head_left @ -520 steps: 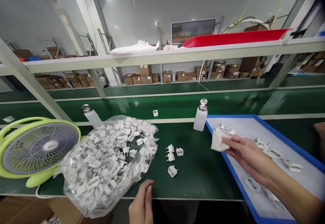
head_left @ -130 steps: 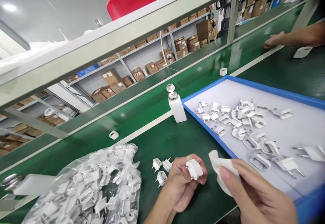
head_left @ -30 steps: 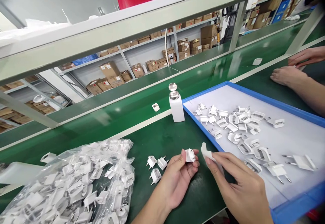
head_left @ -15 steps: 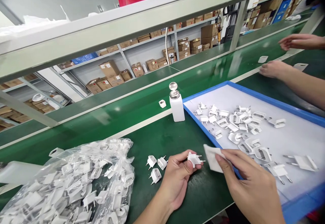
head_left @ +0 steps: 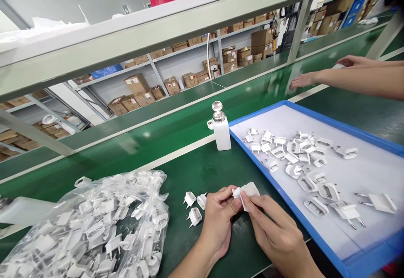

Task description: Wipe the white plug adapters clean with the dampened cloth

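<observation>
My left hand [head_left: 219,219] is closed, its fingertips pinching a white plug adapter [head_left: 235,192] above the green tabletop. In my right hand [head_left: 277,231] is a folded white cloth [head_left: 251,189], pressed against the adapter and covering its pins. Both hands meet just in front of the tabletop's middle. Left of my left hand lie a few loose adapters: one upper left [head_left: 189,199], one beside my knuckles [head_left: 202,201] and one below them [head_left: 194,216]. More adapters are scattered in a blue-rimmed tray [head_left: 334,123] to the right.
A clear plastic bag [head_left: 160,185] full of adapters covers the left side. A white pump bottle [head_left: 222,135] stands by the tray's corner; another bottle [head_left: 27,210] is at far left. A co-worker's hands [head_left: 304,80] reach over the green belt [head_left: 135,137], which carries small white housings.
My right hand has moved left, bringing the cloth from beside the adapter onto its pins. The co-worker's hands have shifted left over the belt. A housing on the belt has moved right, behind the bottle.
</observation>
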The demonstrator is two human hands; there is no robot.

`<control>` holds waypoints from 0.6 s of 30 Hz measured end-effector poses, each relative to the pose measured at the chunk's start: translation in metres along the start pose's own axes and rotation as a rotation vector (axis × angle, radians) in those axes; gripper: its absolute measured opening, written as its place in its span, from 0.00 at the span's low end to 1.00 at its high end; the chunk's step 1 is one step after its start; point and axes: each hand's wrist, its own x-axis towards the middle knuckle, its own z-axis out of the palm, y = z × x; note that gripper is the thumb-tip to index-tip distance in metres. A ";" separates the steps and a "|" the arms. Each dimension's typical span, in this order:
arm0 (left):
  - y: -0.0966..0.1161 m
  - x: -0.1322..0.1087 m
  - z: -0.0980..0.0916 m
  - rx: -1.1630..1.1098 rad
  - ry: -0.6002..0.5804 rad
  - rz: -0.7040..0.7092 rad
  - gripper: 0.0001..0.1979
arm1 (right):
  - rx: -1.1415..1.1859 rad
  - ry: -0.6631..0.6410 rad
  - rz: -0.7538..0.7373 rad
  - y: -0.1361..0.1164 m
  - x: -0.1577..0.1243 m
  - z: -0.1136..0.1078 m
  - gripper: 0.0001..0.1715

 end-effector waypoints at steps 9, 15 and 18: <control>-0.001 0.000 0.001 -0.117 0.066 -0.091 0.16 | -0.058 0.098 0.058 0.003 -0.009 -0.004 0.35; 0.003 0.001 0.000 0.141 -0.002 0.053 0.13 | 0.035 0.108 0.035 -0.002 -0.006 -0.002 0.36; 0.002 0.001 -0.001 0.355 0.060 0.154 0.15 | -0.094 0.273 0.156 -0.006 -0.002 -0.004 0.31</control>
